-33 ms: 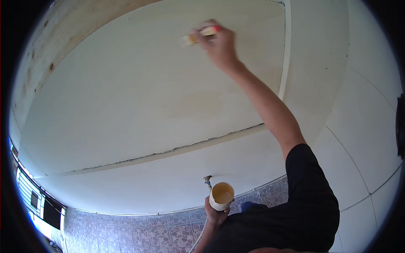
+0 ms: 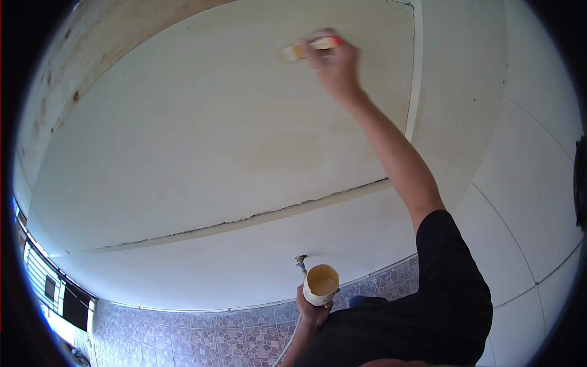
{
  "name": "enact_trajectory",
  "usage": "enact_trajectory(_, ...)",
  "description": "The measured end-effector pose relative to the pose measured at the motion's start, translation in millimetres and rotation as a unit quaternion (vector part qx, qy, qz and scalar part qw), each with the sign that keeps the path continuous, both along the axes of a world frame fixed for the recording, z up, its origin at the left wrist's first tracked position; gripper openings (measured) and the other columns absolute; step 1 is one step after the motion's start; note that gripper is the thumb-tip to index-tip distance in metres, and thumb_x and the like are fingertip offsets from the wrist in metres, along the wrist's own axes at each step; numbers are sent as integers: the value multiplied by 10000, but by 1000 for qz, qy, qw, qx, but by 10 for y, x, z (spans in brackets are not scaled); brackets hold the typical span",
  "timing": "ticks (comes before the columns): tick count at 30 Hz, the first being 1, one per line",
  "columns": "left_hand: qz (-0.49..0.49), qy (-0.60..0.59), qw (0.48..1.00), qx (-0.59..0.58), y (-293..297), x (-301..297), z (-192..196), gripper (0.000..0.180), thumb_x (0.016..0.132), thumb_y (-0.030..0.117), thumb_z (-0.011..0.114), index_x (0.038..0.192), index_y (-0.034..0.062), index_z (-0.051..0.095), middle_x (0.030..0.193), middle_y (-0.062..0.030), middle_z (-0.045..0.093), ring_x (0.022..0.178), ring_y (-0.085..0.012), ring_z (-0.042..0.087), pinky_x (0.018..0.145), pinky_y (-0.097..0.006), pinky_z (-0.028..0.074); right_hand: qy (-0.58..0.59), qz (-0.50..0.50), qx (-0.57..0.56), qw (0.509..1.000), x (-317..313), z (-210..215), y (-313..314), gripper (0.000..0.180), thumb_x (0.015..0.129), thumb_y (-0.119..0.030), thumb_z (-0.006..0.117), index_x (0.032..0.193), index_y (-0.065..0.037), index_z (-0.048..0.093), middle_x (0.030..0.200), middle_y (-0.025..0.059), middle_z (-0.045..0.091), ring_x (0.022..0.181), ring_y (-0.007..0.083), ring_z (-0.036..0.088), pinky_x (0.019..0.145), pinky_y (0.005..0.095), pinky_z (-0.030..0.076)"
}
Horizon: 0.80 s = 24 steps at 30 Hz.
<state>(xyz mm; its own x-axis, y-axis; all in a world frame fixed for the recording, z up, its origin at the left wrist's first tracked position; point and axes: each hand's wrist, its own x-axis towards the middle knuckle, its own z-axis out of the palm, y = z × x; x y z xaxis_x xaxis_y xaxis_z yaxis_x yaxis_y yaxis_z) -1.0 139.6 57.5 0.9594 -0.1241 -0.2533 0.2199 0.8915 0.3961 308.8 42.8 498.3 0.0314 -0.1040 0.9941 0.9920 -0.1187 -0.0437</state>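
Note:
High on the pale panel [image 2: 183,122], my right hand [image 2: 338,64] grips a paintbrush [image 2: 318,45] with a light handle and a red end. Its bristles point left against the surface and are smeared by motion. Low in front of my body, my left hand [image 2: 313,313] is wrapped round a white paint pot [image 2: 320,298]. Tan-coloured paint [image 2: 322,285] shows inside the pot, below its rim. A darker patch [image 2: 281,151] marks the panel beneath the brush.
A cracked seam [image 2: 244,218] runs along the panel's lower edge. Just behind the pot, a tap [image 2: 301,259] with a hose sticks out of the white wall [image 2: 183,269]. Patterned stone-look tiles [image 2: 208,336] cover the bottom. A barred opening [image 2: 49,275] is at far left.
My right hand and the paintbrush have shifted a little to the right across the panel. My left hand and the pot stay in place.

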Motion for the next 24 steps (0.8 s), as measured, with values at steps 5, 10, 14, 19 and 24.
enact_trajectory(5,14,13,1000,-18,-219,88,24,566,1017,509,292,1341,132,565,1128,-112,661,965,-340,675,466,-268,443,-37,-190,190,962,195,-211,-1442,102,928,-97,774,897,-44,693,763,37,693,663,129,646,623,296,533)
enact_trajectory(10,42,28,999,-19,-524,249,40,544,1023,515,318,1327,147,579,1124,-106,666,957,-360,669,440,-264,439,-158,-446,7,881,373,-795,-1611,87,897,-54,758,959,-33,701,770,70,641,716,235,643,606,344,536)
enact_trajectory(14,32,37,998,-50,-838,403,158,542,1037,543,363,1316,139,592,1104,-123,684,906,-388,696,411,-268,454,-245,-285,-216,901,223,-1732,-1336,201,830,-19,753,1025,-28,705,896,61,656,779,208,666,664,340,577)
enact_trajectory(19,10,27,999,-46,-1121,495,47,568,1038,491,280,1312,84,565,1144,-151,677,965,-357,697,446,-262,431,-131,-145,-286,938,-139,-2562,-1401,116,868,-33,758,950,-23,676,879,84,638,774,209,664,675,331,590)
enact_trajectory(24,22,26,997,-69,-1365,406,-142,584,1014,572,399,1317,109,587,1155,-197,670,924,-389,676,425,-253,470,178,-42,-236,954,-612,-3261,-1788,163,853,-22,818,872,-16,656,866,92,692,798,219,708,656,297,571)
